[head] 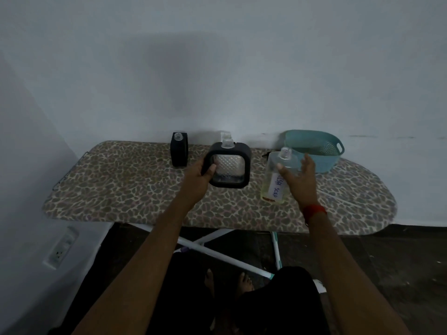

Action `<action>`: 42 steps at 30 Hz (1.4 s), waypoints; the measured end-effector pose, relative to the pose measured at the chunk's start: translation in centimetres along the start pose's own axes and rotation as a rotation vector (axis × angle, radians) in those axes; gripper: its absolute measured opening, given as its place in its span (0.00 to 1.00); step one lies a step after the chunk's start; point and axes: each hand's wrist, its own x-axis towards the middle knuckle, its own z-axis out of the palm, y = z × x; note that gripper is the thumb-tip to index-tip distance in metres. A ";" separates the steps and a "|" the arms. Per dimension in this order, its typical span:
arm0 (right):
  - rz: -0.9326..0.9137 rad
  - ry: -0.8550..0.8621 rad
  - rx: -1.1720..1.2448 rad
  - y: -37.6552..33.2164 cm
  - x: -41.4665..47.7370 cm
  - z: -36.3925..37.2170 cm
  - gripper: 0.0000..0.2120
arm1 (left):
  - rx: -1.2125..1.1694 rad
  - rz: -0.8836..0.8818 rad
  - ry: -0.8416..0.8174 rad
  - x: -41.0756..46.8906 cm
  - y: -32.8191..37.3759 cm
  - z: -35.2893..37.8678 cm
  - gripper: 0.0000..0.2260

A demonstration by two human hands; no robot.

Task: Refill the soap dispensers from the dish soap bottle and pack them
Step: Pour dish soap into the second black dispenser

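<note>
My left hand (202,174) grips the left side of a square soap dispenser (229,166) with a black frame, a clear quilted body and an open neck; it stands on the ironing board (121,189). A clear dish soap bottle (273,180) with a handwritten label and no cap stands to its right. My right hand (300,176) is beside that bottle with fingers spread, thumb at the bottle's front; whether it touches is unclear. A second dispenser (179,152), black and uncapped, stands at the back left.
A teal plastic basket (319,151) sits at the board's back right, just behind my right hand. The leopard-print board stands against a white wall. A wall socket (61,247) is low on the left. My bare feet are under the board.
</note>
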 end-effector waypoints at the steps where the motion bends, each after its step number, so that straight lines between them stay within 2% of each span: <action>1: 0.018 -0.049 0.065 0.6 -0.1 0.2 0.42 | 0.001 -0.001 0.012 0.1 -0.1 0.4 0.14; 4: -0.011 -0.111 0.035 1.8 -0.6 0.8 0.26 | 0.001 -0.016 0.043 0.0 -0.2 1.3 0.14; 6: -0.003 -0.089 -0.027 2.7 -0.8 1.0 0.23 | 0.002 -0.037 0.042 -0.1 -0.3 1.7 0.14; 13: -0.069 -0.131 -0.025 1.8 -0.2 0.2 0.24 | 0.079 -0.067 0.021 -0.5 -0.7 1.7 0.15; 19: -0.284 -0.148 -0.031 -5.6 0.2 -1.4 0.29 | 0.037 -0.012 -0.028 -1.8 1.0 1.1 0.09; 27: -0.565 -0.368 -0.364 -16.1 -0.6 -3.7 0.31 | -0.026 0.108 -0.102 -4.0 6.2 0.0 0.09; 35: -0.711 -0.385 -0.568 -18.1 -1.8 -4.6 0.29 | -0.100 0.155 -0.126 -5.1 9.9 -0.9 0.14; 42: -0.811 -0.399 -0.613 -20.2 -1.9 -4.6 0.34 | -0.078 0.201 -0.089 -5.4 11.5 -1.6 0.12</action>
